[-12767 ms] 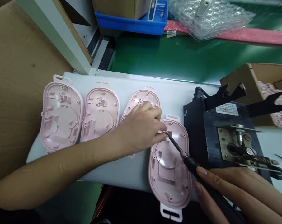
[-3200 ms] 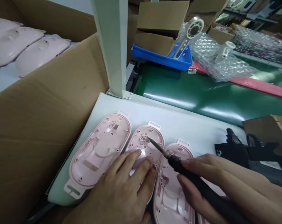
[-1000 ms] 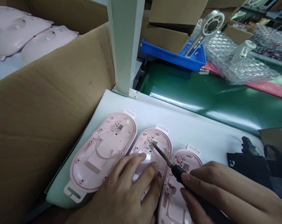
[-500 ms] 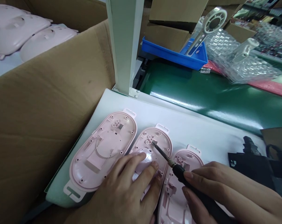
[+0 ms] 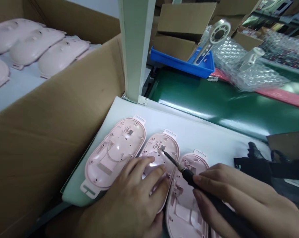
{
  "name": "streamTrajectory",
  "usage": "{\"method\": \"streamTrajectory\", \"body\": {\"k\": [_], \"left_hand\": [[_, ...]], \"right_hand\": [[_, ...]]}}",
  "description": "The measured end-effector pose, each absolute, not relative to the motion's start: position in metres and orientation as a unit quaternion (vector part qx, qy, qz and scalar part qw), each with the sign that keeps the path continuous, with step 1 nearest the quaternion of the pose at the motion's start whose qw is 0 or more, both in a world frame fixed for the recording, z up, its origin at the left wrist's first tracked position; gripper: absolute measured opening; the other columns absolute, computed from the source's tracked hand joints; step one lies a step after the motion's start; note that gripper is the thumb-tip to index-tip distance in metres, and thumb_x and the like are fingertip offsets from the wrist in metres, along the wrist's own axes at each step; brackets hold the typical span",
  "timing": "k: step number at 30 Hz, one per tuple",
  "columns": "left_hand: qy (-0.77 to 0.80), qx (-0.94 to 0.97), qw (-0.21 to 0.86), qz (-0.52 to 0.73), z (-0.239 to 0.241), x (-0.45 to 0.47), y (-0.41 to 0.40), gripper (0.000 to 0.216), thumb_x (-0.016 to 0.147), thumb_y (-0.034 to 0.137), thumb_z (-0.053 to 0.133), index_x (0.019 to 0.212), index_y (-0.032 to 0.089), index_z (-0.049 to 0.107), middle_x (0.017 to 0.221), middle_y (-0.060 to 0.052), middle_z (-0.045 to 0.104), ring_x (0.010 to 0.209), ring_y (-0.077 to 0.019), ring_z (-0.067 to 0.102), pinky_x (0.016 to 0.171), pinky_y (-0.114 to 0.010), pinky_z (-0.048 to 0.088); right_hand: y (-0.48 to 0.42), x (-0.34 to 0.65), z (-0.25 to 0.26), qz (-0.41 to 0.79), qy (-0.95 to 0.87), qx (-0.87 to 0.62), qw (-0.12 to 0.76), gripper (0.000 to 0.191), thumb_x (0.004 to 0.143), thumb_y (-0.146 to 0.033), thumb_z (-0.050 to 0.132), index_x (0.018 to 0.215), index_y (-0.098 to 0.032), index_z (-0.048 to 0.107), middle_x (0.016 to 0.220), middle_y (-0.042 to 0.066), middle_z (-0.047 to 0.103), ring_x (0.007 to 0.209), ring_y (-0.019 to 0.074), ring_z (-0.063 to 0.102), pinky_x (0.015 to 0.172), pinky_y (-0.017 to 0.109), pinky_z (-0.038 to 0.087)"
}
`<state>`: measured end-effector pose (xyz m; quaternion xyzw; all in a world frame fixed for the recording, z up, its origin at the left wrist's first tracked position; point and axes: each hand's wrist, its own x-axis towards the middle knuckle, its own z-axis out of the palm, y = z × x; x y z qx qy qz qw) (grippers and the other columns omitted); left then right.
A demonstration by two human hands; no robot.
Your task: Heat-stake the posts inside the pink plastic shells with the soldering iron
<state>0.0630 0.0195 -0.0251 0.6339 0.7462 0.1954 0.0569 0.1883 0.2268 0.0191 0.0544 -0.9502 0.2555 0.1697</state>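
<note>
Three pink oval plastic shells lie inside-up in a row on a white pad. My left hand lies flat with fingers spread on the middle shell, pressing it down. My right hand is closed round a black soldering iron. The iron's thin tip touches a small metal piece near the top of the middle shell. The left shell lies untouched beside my left fingers. The right shell lies partly under my right hand.
A big cardboard box at left holds several more pink shells. A white post rises behind the pad. Beyond runs a green belt with a blue bin and bubble wrap. A black fixture stands at right.
The view has shifted a little, so more of the box at left shows. My hands and the iron's tip stay on the middle shell.
</note>
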Motion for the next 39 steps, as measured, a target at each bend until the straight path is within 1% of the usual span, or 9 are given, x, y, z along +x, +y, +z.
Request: {"method": "streamTrajectory", "body": {"k": [2, 5, 8, 12, 14, 17, 20, 23, 39], "left_hand": [[0.745, 0.631, 0.079, 0.199, -0.021, 0.063, 0.017, 0.049, 0.089, 0.039, 0.065, 0.134, 0.021, 0.061, 0.141, -0.005, 0.061, 0.136, -0.032, 0.048, 0.117, -0.053, 0.039], [0.746, 0.626, 0.06, 0.219, -0.013, 0.059, 0.006, 0.061, 0.09, 0.056, 0.065, 0.137, 0.018, 0.059, 0.145, -0.01, 0.059, 0.138, -0.0328, 0.047, 0.119, -0.054, 0.037], [0.782, 0.58, 0.014, 0.228, -0.006, 0.044, -0.018, 0.069, 0.092, 0.065, 0.059, 0.139, 0.014, 0.057, 0.148, -0.014, 0.056, 0.14, -0.032, 0.047, 0.121, -0.054, 0.034], [0.856, 0.488, 0.01, 0.17, -0.004, 0.019, -0.047, 0.06, 0.091, 0.056, 0.064, 0.138, 0.019, 0.061, 0.151, -0.013, 0.053, 0.14, -0.0379, 0.045, 0.118, -0.061, 0.035], [0.862, 0.479, 0.031, 0.162, -0.007, 0.011, -0.053, 0.056, 0.087, 0.047, 0.068, 0.137, 0.023, 0.062, 0.153, -0.009, 0.051, 0.141, -0.0393, 0.043, 0.115, -0.06, 0.039], [0.86, 0.477, 0.048, 0.174, -0.013, 0.008, -0.052, 0.053, 0.083, 0.036, 0.066, 0.134, 0.024, 0.064, 0.151, -0.006, 0.053, 0.141, -0.0358, 0.042, 0.114, -0.054, 0.042], [0.864, 0.469, 0.047, 0.177, -0.019, 0.008, -0.048, 0.05, 0.081, 0.037, 0.066, 0.129, 0.024, 0.067, 0.149, -0.006, 0.054, 0.138, -0.0338, 0.044, 0.112, -0.053, 0.043], [0.867, 0.466, 0.042, 0.17, -0.023, 0.009, -0.046, 0.051, 0.081, 0.038, 0.065, 0.129, 0.024, 0.067, 0.149, -0.007, 0.054, 0.136, -0.0342, 0.045, 0.113, -0.054, 0.042], [0.862, 0.482, 0.011, 0.159, -0.026, 0.007, -0.044, 0.048, 0.082, 0.036, 0.061, 0.127, 0.019, 0.069, 0.148, -0.009, 0.056, 0.132, -0.0348, 0.05, 0.11, -0.054, 0.047]], "right_hand": [[0.229, 0.193, 0.025, 0.238, -0.949, 0.037, 0.205, 0.019, 0.086, -0.006, 0.065, 0.1, -0.018, 0.063, 0.083, 0.003, 0.069, 0.069, 0.0135, 0.07, 0.062, 0.02, 0.059], [0.223, 0.196, 0.04, 0.191, -0.946, -0.019, 0.261, 0.008, 0.091, -0.021, 0.066, 0.1, -0.022, 0.064, 0.081, 0.001, 0.072, 0.066, 0.014, 0.071, 0.061, 0.02, 0.059], [0.206, 0.187, 0.053, 0.181, -0.949, -0.033, 0.258, 0.013, 0.093, -0.032, 0.067, 0.103, -0.023, 0.066, 0.082, 0.0, 0.074, 0.066, 0.0148, 0.073, 0.062, 0.021, 0.059], [0.189, 0.153, 0.049, 0.211, -0.951, 0.047, 0.223, 0.016, 0.09, -0.023, 0.07, 0.106, -0.023, 0.066, 0.09, 0.0, 0.076, 0.073, 0.0135, 0.073, 0.064, 0.02, 0.058], [0.187, 0.134, 0.039, 0.236, -0.947, 0.074, 0.205, 0.013, 0.092, -0.019, 0.068, 0.104, -0.023, 0.066, 0.092, 0.001, 0.076, 0.075, 0.0136, 0.073, 0.065, 0.021, 0.058], [0.189, 0.114, 0.022, 0.257, -0.944, 0.081, 0.189, 0.008, 0.094, -0.02, 0.065, 0.101, -0.022, 0.067, 0.087, 0.001, 0.074, 0.071, 0.0141, 0.071, 0.063, 0.023, 0.056], [0.192, 0.11, 0.01, 0.265, -0.943, 0.071, 0.189, 0.004, 0.094, -0.022, 0.066, 0.097, -0.023, 0.067, 0.084, 0.001, 0.072, 0.069, 0.013, 0.068, 0.061, 0.024, 0.054], [0.193, 0.112, 0.004, 0.257, -0.945, 0.063, 0.193, 0.007, 0.093, -0.023, 0.069, 0.1, -0.024, 0.067, 0.088, 0.001, 0.072, 0.072, 0.0128, 0.068, 0.063, 0.024, 0.054], [0.189, 0.111, 0.001, 0.232, -0.949, 0.079, 0.199, 0.012, 0.091, -0.019, 0.071, 0.101, -0.021, 0.065, 0.09, 0.0, 0.072, 0.077, 0.0092, 0.069, 0.07, 0.019, 0.055]]}}
